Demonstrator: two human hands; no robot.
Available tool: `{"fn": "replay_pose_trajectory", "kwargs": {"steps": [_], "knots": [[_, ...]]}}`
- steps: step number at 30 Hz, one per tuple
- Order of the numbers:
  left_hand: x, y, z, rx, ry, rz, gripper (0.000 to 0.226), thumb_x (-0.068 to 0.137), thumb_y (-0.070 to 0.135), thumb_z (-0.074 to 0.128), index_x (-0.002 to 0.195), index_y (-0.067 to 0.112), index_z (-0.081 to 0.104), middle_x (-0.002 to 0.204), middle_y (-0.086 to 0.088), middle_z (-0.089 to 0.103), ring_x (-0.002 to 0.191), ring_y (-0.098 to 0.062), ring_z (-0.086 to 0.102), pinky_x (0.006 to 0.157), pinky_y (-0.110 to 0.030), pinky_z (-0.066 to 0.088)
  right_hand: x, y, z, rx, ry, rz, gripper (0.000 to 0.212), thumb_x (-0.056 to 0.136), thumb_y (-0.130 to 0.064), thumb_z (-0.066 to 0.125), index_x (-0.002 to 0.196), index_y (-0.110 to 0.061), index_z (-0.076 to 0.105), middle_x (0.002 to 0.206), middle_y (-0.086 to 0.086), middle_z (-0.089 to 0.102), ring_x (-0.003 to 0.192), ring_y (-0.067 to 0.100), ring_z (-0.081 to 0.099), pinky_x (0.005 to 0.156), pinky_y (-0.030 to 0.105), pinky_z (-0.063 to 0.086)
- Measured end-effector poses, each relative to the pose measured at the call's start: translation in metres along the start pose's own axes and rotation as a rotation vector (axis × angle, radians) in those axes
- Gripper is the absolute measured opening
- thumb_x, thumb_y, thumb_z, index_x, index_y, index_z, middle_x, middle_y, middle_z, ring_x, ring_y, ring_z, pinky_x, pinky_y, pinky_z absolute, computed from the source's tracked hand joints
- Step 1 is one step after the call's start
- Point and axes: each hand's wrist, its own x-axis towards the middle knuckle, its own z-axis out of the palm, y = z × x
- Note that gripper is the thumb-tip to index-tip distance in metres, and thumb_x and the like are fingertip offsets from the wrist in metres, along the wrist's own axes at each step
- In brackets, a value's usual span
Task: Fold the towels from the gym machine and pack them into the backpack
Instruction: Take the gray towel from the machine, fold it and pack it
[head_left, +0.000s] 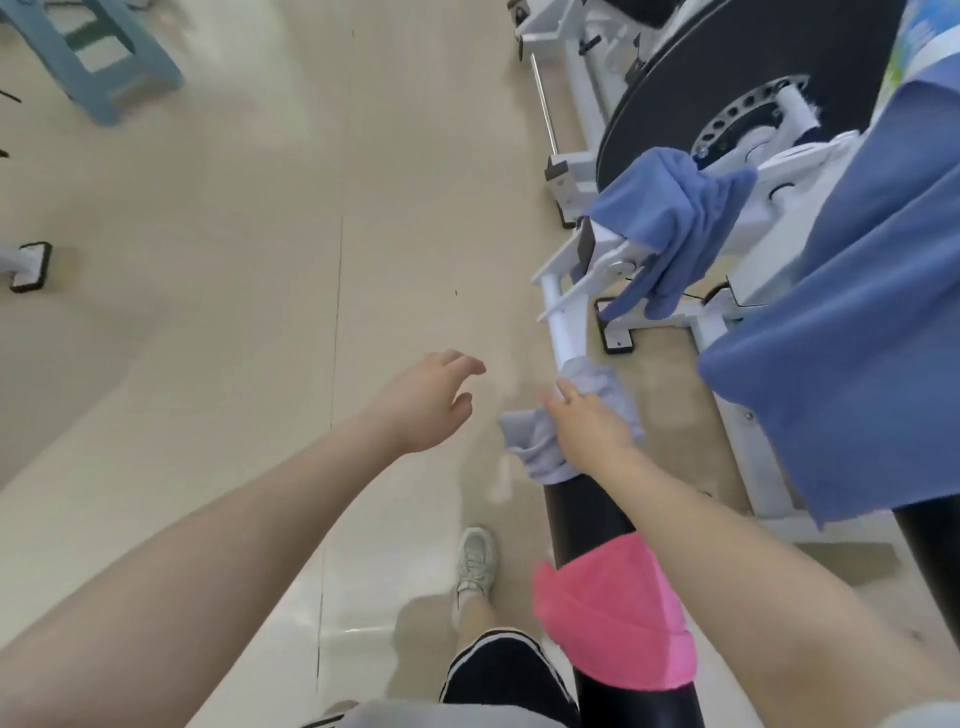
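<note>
A pale lavender towel (540, 447) is draped over the white bar of the gym machine (569, 322). My right hand (587, 421) lies on it, fingers stretched over the cloth; whether it grips is unclear. My left hand (431, 402) hovers open just left of it, holding nothing. A pink towel (618, 618) wraps the black padded roller (587, 512) nearer me. A blue towel (670, 228) hangs on the machine's arm further off. A large blue towel (852, 343) hangs at the right. No backpack is in view.
The beige floor (234, 312) spreads to the left. A blue plastic stool (98, 57) stands at top left. A white machine foot (28, 265) sits at the left edge. The machine's black flywheel (727, 73) is at top right. My shoe (475, 561) is below.
</note>
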Motion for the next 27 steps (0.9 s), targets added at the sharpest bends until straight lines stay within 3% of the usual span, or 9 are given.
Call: {"fn": "replay_pose_trajectory", "kwargs": {"steps": [3,6,9,11,13,15,19,24,27], "knots": [[0.031,-0.010,0.000,-0.015,-0.082,0.010,0.041,0.094,0.013,0.041,0.135,0.014,0.040,0.139,-0.001,0.042,0.126,-0.019,0.039,0.097,-0.023,0.030,0.041,0.017,0.016,-0.244,-0.173,-0.083,0.035,0.092,-0.023,0.041,0.125,-0.014,0.047,0.118,0.016,0.050,0.109,0.031,0.050,0.082,0.038,0.037],[0.051,-0.016,0.005,-0.035,-0.158,0.012,0.041,0.094,0.014,0.040,0.135,0.015,0.040,0.140,0.000,0.042,0.125,-0.019,0.039,0.096,-0.023,0.031,0.067,0.046,0.047,-0.061,-0.370,0.024,0.041,0.070,-0.041,0.054,0.093,-0.007,0.054,0.090,0.005,0.058,0.094,0.023,0.053,0.087,0.031,0.037],[0.060,-0.016,0.009,-0.044,-0.201,0.052,0.040,0.094,0.014,0.040,0.134,0.015,0.041,0.139,0.000,0.043,0.123,-0.020,0.042,0.094,-0.023,0.031,0.044,0.038,0.023,-0.137,-0.289,0.070,0.030,0.095,-0.031,0.038,0.069,-0.018,0.045,0.064,-0.002,0.037,0.081,0.022,0.043,0.074,0.030,0.034],[0.061,-0.014,0.009,-0.044,-0.221,0.093,0.040,0.094,0.014,0.040,0.134,0.015,0.041,0.138,0.000,0.044,0.123,-0.020,0.043,0.095,-0.023,0.032,0.021,0.035,0.025,-0.085,-0.208,0.131,0.023,0.096,-0.019,0.038,0.075,-0.018,0.047,0.065,-0.002,0.036,0.086,0.023,0.050,0.074,0.032,0.041],[0.061,-0.013,0.008,-0.040,-0.227,0.137,0.040,0.094,0.014,0.040,0.134,0.015,0.042,0.138,0.001,0.044,0.123,-0.019,0.043,0.095,-0.023,0.032,0.008,0.034,0.023,-0.058,-0.140,0.184,0.018,0.092,-0.009,0.040,0.097,-0.016,0.056,0.088,0.004,0.053,0.101,0.025,0.054,0.080,0.033,0.044],[0.057,-0.012,0.005,-0.041,-0.233,0.185,0.040,0.094,0.013,0.040,0.134,0.015,0.042,0.137,0.001,0.044,0.124,-0.018,0.043,0.096,-0.024,0.033,-0.008,0.027,0.013,-0.011,-0.049,0.207,0.024,0.093,-0.012,0.040,0.113,-0.013,0.054,0.114,0.008,0.051,0.113,0.026,0.046,0.086,0.033,0.037],[0.036,0.000,0.002,-0.053,-0.245,0.318,0.039,0.093,0.014,0.042,0.132,0.014,0.044,0.135,-0.001,0.046,0.121,-0.021,0.046,0.096,-0.026,0.036,-0.053,0.000,-0.013,0.171,0.302,0.243,0.025,0.091,-0.018,0.045,0.114,-0.013,0.056,0.136,0.003,0.040,0.121,0.026,0.037,0.092,0.031,0.028],[-0.004,0.019,-0.002,-0.181,-0.254,0.592,0.053,0.093,0.027,0.047,0.140,0.012,0.032,0.138,-0.003,0.045,0.127,-0.018,0.042,0.099,-0.020,0.028,-0.129,-0.048,-0.021,0.415,0.626,0.261,0.022,0.081,-0.018,0.057,0.101,-0.011,0.063,0.128,0.003,0.057,0.119,0.028,0.048,0.097,0.039,0.037],[-0.033,0.040,-0.007,-0.204,-0.322,0.768,0.047,0.089,0.030,0.053,0.132,0.012,0.045,0.124,-0.001,0.054,0.113,-0.013,0.048,0.092,-0.016,0.033,-0.185,-0.076,-0.019,0.542,0.783,0.355,0.027,0.078,-0.026,0.052,0.097,-0.011,0.065,0.116,0.001,0.064,0.111,0.025,0.054,0.095,0.039,0.040]]}}
